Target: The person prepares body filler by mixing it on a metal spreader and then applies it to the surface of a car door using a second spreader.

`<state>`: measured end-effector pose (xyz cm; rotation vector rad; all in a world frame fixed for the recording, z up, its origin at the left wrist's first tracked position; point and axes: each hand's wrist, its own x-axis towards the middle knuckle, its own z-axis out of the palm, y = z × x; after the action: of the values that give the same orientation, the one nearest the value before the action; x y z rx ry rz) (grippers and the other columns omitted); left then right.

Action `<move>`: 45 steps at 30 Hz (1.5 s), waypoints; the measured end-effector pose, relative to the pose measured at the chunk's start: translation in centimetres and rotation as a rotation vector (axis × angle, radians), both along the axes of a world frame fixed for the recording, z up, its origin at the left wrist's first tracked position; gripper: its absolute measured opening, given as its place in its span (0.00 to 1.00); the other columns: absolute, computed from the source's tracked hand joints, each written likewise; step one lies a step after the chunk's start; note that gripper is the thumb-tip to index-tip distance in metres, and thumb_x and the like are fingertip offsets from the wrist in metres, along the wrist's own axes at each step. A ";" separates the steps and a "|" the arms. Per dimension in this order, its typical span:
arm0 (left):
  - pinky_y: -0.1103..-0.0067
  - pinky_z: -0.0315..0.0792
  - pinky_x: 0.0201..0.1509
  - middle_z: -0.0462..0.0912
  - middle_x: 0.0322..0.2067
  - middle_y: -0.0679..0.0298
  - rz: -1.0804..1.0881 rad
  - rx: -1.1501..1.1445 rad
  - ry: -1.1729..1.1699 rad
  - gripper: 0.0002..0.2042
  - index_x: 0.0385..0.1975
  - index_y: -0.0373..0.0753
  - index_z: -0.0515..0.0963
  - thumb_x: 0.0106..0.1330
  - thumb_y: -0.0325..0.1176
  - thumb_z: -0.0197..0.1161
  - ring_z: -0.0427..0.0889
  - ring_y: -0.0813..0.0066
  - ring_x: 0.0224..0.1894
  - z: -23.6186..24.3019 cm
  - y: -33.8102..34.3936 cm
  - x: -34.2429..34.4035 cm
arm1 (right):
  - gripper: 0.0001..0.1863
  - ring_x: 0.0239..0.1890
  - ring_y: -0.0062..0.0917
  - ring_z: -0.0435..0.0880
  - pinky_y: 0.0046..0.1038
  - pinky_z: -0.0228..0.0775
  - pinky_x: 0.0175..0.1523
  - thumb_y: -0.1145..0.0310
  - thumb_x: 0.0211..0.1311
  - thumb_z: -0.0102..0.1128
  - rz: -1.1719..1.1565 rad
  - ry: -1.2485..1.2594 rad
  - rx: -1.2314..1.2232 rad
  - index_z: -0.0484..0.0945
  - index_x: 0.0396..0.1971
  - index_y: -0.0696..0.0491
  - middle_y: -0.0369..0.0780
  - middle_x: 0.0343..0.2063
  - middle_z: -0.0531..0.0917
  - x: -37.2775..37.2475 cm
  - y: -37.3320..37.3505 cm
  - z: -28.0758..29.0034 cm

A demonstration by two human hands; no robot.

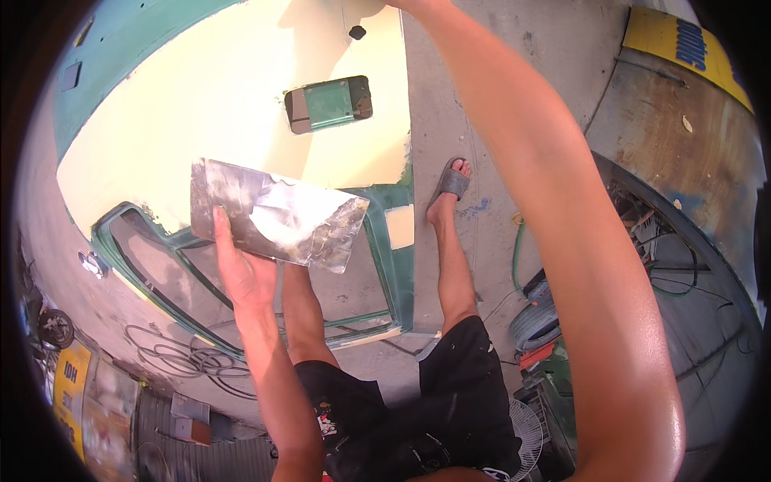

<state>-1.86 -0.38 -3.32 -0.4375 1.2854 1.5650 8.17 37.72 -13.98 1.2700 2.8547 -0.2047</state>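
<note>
My left hand (245, 269) grips a flat, worn metal plate (209, 189) at its lower left, thumb on top. A white smear of paste (289, 213) covers part of the plate. Beyond it lies a large cream-coated panel (177, 96) with green borders, a small oblong handle cutout (325, 104) and a lower window opening. My right hand (397, 3) is at the top edge of the picture over the panel, its fingers mostly cropped, so what it holds or touches cannot be told.
My sandalled foot (450, 181) stands on concrete right of the panel. Coiled hose (193, 361) lies below left. A tyre (534, 321) and cables are at right, near a rusty sheet (675, 128) with a yellow band. A motorbike wheel (55, 328) shows at far left.
</note>
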 end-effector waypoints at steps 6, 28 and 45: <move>0.68 0.60 0.65 0.69 0.58 0.64 0.011 0.005 -0.048 0.23 0.61 0.39 0.64 0.72 0.46 0.51 0.68 0.70 0.59 0.1 -0.1 0.6 | 0.17 0.48 0.34 0.78 0.39 0.70 0.51 0.68 0.58 0.57 0.180 0.026 0.007 0.79 0.49 0.45 0.40 0.40 0.82 6.0 -9.5 -1.4; 0.69 0.64 0.63 0.72 0.56 0.61 -0.227 -0.045 -0.014 0.25 0.61 0.36 0.64 0.71 0.44 0.54 0.71 0.68 0.58 -0.8 2.8 4.7 | 0.21 0.53 0.32 0.72 0.27 0.63 0.59 0.71 0.66 0.50 -0.507 0.568 -1.063 0.70 0.59 0.53 0.45 0.52 0.74 16.4 -23.6 9.3; 0.74 0.64 0.60 0.73 0.54 0.54 -0.648 -0.114 0.866 0.26 0.58 0.26 0.65 0.70 0.42 0.58 0.71 0.70 0.54 2.7 2.7 8.0 | 0.20 0.45 0.23 0.78 0.26 0.69 0.51 0.72 0.57 0.54 -1.127 0.991 -1.581 0.73 0.49 0.64 0.41 0.42 0.81 16.6 -31.7 13.3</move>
<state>6.11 2.35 -0.66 0.6283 1.9114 1.1224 24.74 5.97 -0.65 1.9817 0.6751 -2.6926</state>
